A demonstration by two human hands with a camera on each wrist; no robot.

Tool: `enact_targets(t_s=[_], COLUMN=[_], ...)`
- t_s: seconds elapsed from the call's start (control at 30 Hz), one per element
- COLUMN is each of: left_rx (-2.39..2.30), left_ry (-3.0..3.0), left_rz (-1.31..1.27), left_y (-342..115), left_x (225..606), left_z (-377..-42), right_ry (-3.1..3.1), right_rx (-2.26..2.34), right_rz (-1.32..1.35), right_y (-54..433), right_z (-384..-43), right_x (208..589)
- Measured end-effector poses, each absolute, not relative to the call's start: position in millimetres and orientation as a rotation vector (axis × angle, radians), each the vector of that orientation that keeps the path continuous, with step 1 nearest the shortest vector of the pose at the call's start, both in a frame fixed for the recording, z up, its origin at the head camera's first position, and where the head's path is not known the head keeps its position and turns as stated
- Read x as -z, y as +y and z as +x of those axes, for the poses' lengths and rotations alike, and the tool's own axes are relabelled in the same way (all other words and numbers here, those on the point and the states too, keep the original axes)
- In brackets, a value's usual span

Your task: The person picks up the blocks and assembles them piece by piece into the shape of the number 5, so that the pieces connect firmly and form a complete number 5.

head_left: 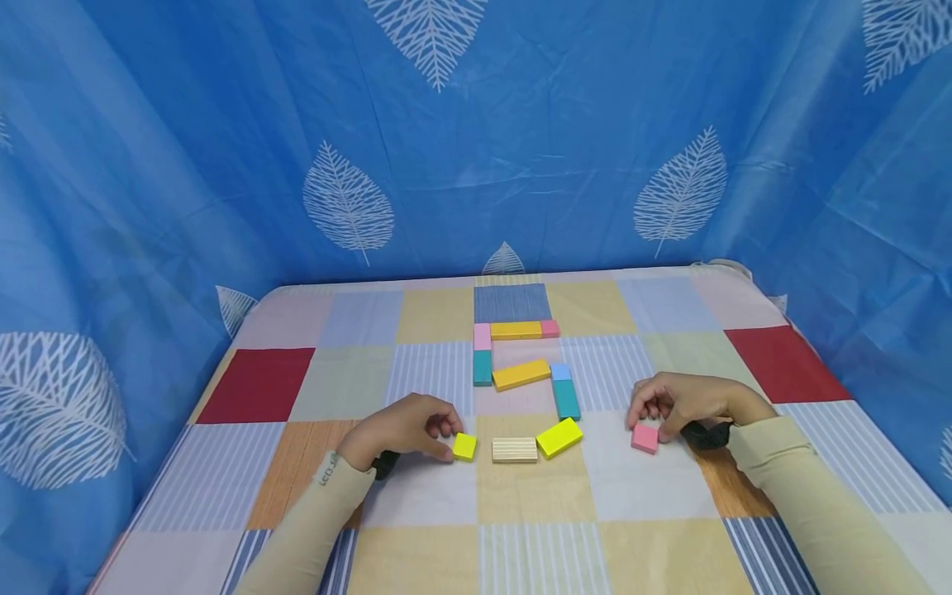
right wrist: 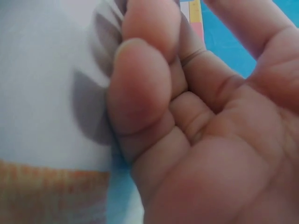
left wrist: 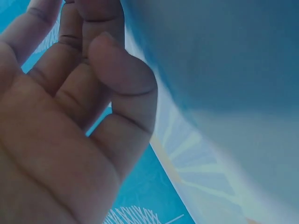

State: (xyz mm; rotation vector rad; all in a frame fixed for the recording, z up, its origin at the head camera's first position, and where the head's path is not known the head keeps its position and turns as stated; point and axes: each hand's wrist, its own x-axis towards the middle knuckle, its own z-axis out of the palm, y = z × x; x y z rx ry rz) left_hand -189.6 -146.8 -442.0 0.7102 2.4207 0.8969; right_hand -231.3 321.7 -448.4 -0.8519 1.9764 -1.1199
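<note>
In the head view my left hand (head_left: 416, 423) has thumb and index finger at the edges of a small square yellow block (head_left: 464, 447), pinching it close over the cloth. On the right, a small pink block (head_left: 644, 439) sits between the thumb and index finger of my right hand (head_left: 687, 401). Between the hands lie a ridged pale wooden block (head_left: 515, 450) and a tilted longer yellow block (head_left: 559, 438). Both wrist views show mostly palm and curled fingers of the left hand (left wrist: 79, 121) and right hand (right wrist: 201, 135); the blocks they hold are hidden there.
Farther back, a lilac block (head_left: 482, 336), an orange block (head_left: 516, 330) and another pink block (head_left: 549, 329) join at corners. A teal block (head_left: 482, 368), slanted orange block (head_left: 521, 374), blue block (head_left: 560, 372) and second teal block (head_left: 566, 400) continue nearer. Blue curtains (head_left: 476, 165) enclose the patchwork-covered table (head_left: 416, 554).
</note>
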Motion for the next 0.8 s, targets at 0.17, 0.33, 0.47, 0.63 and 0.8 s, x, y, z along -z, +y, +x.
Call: enact_targets(t_s=[0.17,0.33,0.47,0.63,0.8], left_rx=[-0.878,-0.877,-0.889,-0.895,-0.892], left_ry=[2.428,2.424,2.407,2.405,2.406], left_rz=[0.713,0.738,0.793,0.799,0.813], left_y=[-142.1,-139.1,-138.3,-137.4,-136.4], left_x=[439.0,438.6,439.9,439.7,438.9], left_z=[-188.3,-187.6,-186.7,-185.1,-183.9], right_ry=[1.963,1.954,1.962,1.972,1.983], right_rx=[1.119,1.125,1.117,1.106,1.097], right_rz=[-0.849,-0.831,-0.823,-0.834,-0.842], right_y=[320.9,319.7,318.7,317.9,317.2], right_z=[-232.4,-231.7,-230.7,-230.6,-231.0], right_x=[445.9,444.1,444.1,444.7,445.2])
